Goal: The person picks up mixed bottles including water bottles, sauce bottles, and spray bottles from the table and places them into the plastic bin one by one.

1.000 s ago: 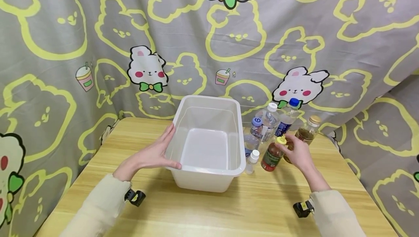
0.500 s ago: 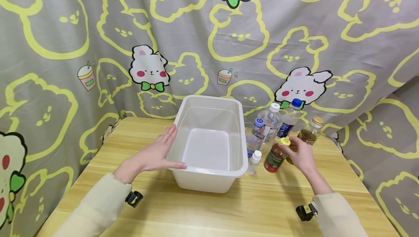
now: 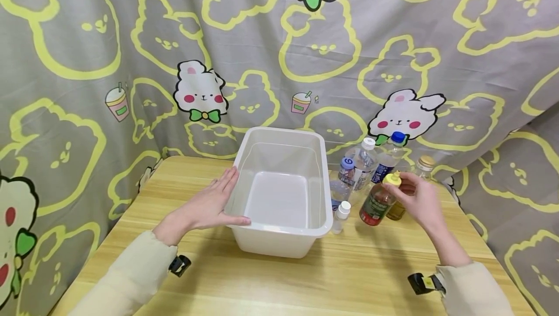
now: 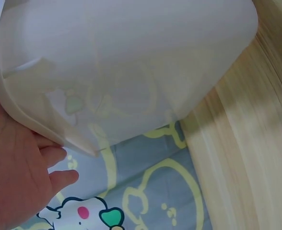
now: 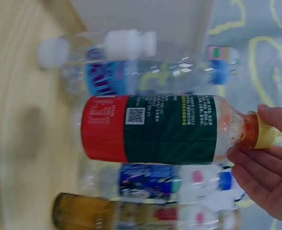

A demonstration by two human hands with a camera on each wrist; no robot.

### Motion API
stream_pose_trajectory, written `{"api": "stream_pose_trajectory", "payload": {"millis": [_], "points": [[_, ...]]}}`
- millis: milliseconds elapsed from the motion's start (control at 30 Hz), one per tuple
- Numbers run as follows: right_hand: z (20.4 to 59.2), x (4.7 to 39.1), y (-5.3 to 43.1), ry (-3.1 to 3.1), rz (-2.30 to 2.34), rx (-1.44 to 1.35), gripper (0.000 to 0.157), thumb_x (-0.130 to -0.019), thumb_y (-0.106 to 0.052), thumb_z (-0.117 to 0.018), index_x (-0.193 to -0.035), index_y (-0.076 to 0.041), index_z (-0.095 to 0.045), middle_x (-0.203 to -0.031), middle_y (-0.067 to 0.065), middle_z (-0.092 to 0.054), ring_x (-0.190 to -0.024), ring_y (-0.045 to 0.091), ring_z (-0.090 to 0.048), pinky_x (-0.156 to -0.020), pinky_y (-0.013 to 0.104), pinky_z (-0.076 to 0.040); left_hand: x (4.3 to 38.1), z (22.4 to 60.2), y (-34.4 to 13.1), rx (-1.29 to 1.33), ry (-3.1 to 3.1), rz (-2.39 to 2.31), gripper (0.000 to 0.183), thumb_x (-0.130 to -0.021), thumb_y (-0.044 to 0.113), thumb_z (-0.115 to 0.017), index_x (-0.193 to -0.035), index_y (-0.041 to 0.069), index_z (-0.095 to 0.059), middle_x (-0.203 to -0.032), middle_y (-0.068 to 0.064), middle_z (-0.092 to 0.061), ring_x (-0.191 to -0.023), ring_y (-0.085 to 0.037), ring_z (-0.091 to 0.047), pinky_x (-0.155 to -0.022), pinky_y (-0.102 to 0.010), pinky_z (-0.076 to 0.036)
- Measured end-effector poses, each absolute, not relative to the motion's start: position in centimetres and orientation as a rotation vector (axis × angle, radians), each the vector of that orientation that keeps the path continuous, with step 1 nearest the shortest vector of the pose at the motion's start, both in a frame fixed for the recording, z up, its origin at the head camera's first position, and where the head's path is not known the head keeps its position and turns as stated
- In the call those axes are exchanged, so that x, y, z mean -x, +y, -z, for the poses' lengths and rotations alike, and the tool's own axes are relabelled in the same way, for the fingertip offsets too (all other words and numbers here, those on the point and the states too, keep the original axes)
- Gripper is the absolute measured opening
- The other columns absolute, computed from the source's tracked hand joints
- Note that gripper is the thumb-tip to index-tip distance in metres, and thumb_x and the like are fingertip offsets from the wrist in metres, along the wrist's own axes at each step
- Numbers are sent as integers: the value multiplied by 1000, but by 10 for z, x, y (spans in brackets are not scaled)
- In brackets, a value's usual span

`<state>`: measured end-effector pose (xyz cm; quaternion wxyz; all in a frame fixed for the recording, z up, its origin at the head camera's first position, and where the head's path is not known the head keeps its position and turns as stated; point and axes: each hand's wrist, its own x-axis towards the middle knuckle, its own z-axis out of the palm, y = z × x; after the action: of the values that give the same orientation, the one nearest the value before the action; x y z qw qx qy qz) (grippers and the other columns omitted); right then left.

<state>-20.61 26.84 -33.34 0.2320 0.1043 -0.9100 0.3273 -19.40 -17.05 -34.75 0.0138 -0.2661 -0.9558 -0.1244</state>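
Note:
My right hand (image 3: pixel 421 202) pinches a sauce bottle (image 3: pixel 375 205) by its yellow cap. The bottle has a red and green label (image 5: pixel 170 128) and leans slightly, its top toward the right. In the right wrist view its base hangs away from the tabletop. My left hand (image 3: pixel 205 209) rests on the left rim of a white plastic tub (image 3: pixel 281 231), fingers straight and thumb along the front edge. That tub's inside holds nothing. Beside its right wall stands a small clear bottle with a white cap (image 3: pixel 341 216).
Close behind the sauce bottle are several clear bottles, among them a white-capped one (image 3: pixel 364 163) and a blue-capped one (image 3: pixel 386 160). A brown bottle (image 3: pixel 396 211) stands to the right, partly behind my hand. A patterned curtain (image 3: pixel 253 39) hangs behind the wooden table (image 3: pixel 262 287).
My right hand has moved right, taking the sauce bottle with it toward the brown bottle. The bottle tilts more now. The left hand stays on the tub's rim; the whole head view has shifted slightly.

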Motion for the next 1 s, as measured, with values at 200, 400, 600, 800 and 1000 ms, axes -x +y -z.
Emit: {"api": "stream_pose_trajectory", "payload": {"millis": [200,400,600,800,1000], "points": [[306,194,263,-2488,-818,-294,36,-78,-16,-69,-99,10,-59,-86,26,-63,-71,22,-64,-56,5,-43,194,348,-171,838,-2960,400,113,-69,73,-48,-139,-6,-10,-146,-20,-3,-133,-30,-3,-105,-45,-17],[277,185,256,-2492,-761,-322,36,-77,-20,-70,-98,7,-61,-85,23,-64,-66,-8,-54,-54,2,-38,194,348,-171,848,-2948,392,112,-69,73,-48,-139,-6,-11,-146,-20,-3,-133,-30,-4,-105,-45,-17],[247,178,240,-2465,-760,-408,31,-77,-19,-70,-95,4,-62,-82,20,-65,-65,-13,-52,-54,3,-40,194,347,-171,850,-2948,378,112,-69,73,-48,-139,-7,-12,-145,-20,-4,-133,-30,-5,-104,-46,-17],[223,180,223,-2434,-772,-490,29,-74,-16,-72,-92,4,-62,-78,18,-65,-63,-20,-46,-54,4,-40,193,345,-171,850,-2954,377,112,-69,74,-47,-139,-6,-12,-146,-20,-4,-133,-29,-4,-104,-46,-17],[207,187,203,-2420,-794,-546,25,-74,-18,-73,-86,1,-63,-75,14,-66,-61,-15,-50,-54,6,-41,194,345,-171,858,-2959,361,112,-69,74,-47,-139,-7,-11,-145,-21,-4,-133,-30,-5,-104,-47,-18]]}}
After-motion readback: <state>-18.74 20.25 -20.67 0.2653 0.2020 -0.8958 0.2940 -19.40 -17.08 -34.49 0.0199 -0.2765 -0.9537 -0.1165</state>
